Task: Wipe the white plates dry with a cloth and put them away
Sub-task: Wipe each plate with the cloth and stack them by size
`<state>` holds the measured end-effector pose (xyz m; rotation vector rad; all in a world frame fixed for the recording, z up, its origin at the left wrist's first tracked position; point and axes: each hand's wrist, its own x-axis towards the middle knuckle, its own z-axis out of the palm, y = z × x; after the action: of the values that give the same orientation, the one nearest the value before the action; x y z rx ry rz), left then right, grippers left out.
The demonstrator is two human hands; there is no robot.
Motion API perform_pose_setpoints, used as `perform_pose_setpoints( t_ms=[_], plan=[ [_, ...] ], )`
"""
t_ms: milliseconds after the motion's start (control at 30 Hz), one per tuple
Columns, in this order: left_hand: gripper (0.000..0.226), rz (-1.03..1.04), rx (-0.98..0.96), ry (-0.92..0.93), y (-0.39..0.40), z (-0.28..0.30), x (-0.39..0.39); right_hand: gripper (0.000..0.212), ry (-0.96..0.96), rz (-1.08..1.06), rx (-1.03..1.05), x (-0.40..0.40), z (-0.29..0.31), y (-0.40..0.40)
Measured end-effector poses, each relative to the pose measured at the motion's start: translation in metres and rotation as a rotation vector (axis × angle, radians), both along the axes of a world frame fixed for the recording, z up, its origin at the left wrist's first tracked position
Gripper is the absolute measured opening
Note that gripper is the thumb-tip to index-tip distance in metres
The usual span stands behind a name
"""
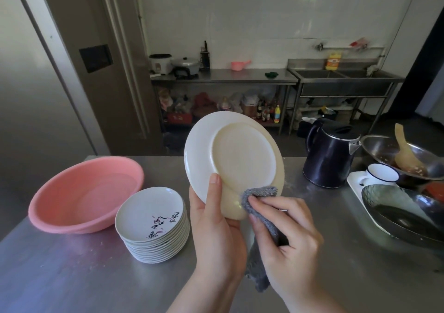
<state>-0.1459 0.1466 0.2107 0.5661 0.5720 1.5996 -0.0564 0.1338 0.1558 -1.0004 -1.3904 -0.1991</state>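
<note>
My left hand [213, 226] grips a white plate [240, 159] by its lower rim and holds it upright above the steel table, its underside facing me. My right hand [286, 233] holds a grey cloth [258, 194] and presses it against the plate's lower right edge; the cloth's tail hangs below my palm. A stack of several white plates with painted marks [153, 224] stands on the table to the left of my hands.
A pink plastic basin [84, 192] sits left of the stack. A dark electric kettle [329, 152], a white mug [380, 174], a metal bowl with a wooden spoon [406, 154] and a dark pan [406, 219] crowd the table's right side. A counter and sink stand behind.
</note>
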Motion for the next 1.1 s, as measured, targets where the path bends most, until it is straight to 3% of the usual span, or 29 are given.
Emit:
perform_pose_setpoints(
  t_ms=[200,400,633,867,1000,1100],
  plan=[
    [0.026,-0.046,0.048,0.047,-0.001,-0.007,-0.001,0.030,-0.115,0.035,-0.029,-0.016,0.007,0.000],
    [0.034,-0.071,0.066,-0.023,0.005,-0.003,-0.008,0.030,-0.231,0.010,0.022,-0.009,0.008,0.000],
    [0.035,0.039,0.135,0.097,0.016,-0.004,-0.023,0.017,-0.045,0.007,0.037,0.019,0.008,0.000],
    [0.038,0.001,0.115,0.198,0.017,-0.015,-0.037,0.021,0.143,0.002,-0.137,0.040,0.012,0.009],
    [0.037,-0.091,0.127,0.259,0.015,-0.024,-0.046,0.024,0.138,0.054,-0.258,0.053,0.028,0.021],
    [0.041,-0.179,0.177,0.362,0.012,-0.028,-0.048,0.027,0.027,0.093,-0.345,0.054,0.047,0.031]
  ],
)
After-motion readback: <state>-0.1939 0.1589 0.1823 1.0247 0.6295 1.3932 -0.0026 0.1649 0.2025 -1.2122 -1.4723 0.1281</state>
